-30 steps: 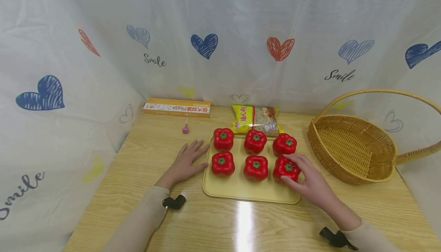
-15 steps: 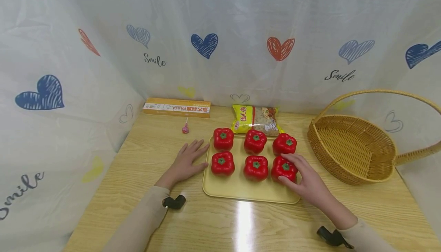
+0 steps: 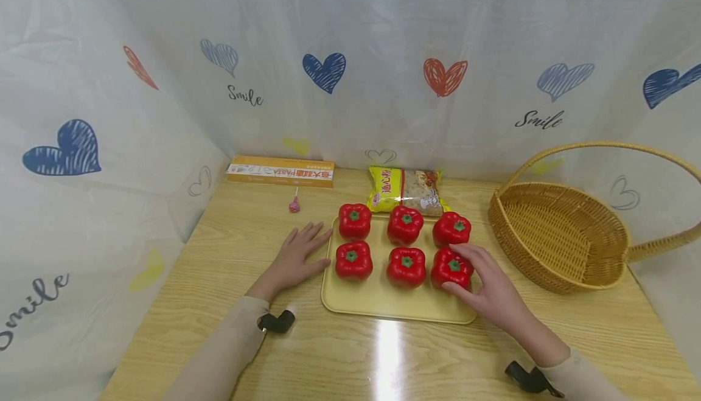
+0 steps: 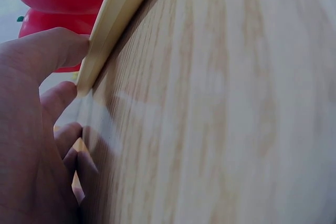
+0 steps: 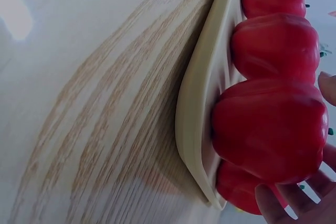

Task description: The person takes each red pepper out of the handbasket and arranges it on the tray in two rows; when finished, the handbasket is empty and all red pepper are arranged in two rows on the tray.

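A shallow pale yellow tray (image 3: 383,306) bears several red bell peppers with green stems, standing in two rows of three. My right hand (image 3: 495,294) holds the front right bell pepper (image 3: 446,270), thumb at its near side and fingers round its far side. In the right wrist view that bell pepper (image 5: 270,129) sits in the tray, its stem end toward the palm. My left hand (image 3: 296,258) lies with spread fingers at the tray's left edge. From the left wrist, the thumb (image 4: 68,48) and a fingertip meet the tray's rim (image 4: 105,30).
To the right stands a wicker basket (image 3: 504,212) with a tall arched handle. Behind the tray lies a yellow pasta bag (image 3: 405,191). An orange pasta box (image 3: 280,171) rests at the back left, near a lollipop (image 3: 294,205). White curtains enclose the wooden table (image 3: 317,364).
Between the first frame and the middle one, my right hand and the front right bell pepper shifted slightly left; since then they stay put. The left hand has not moved.
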`<action>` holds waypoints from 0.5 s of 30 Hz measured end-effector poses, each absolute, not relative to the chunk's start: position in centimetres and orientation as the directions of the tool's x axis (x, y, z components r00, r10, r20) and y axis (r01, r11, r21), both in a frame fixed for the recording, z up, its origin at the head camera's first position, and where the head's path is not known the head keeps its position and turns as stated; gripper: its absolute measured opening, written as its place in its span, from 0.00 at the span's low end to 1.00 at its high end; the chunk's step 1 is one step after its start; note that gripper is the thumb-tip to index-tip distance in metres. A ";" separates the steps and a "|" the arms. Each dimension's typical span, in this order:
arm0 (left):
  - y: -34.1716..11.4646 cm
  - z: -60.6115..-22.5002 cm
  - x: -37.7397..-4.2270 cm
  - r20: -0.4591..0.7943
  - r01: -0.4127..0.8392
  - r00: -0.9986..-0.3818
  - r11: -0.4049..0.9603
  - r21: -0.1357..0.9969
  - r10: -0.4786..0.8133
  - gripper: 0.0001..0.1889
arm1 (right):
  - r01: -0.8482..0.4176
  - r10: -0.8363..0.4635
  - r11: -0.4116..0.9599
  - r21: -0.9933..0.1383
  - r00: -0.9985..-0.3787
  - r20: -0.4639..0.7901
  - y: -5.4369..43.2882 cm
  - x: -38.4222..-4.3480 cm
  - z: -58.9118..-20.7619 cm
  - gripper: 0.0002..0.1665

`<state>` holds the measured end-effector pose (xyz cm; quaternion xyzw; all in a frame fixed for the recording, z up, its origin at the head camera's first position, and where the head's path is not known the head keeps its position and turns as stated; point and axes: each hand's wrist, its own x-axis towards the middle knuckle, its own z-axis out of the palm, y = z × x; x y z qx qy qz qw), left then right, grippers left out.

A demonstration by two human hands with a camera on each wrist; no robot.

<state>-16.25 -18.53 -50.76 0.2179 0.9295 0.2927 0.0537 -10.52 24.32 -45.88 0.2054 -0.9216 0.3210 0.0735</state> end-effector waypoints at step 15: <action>-18.7 -50.4 -16.3 0.028 0.367 -0.898 0.712 0.599 0.439 0.37 | -0.432 -0.291 0.733 -0.525 -0.897 0.333 25.9 -11.1 -45.3 0.27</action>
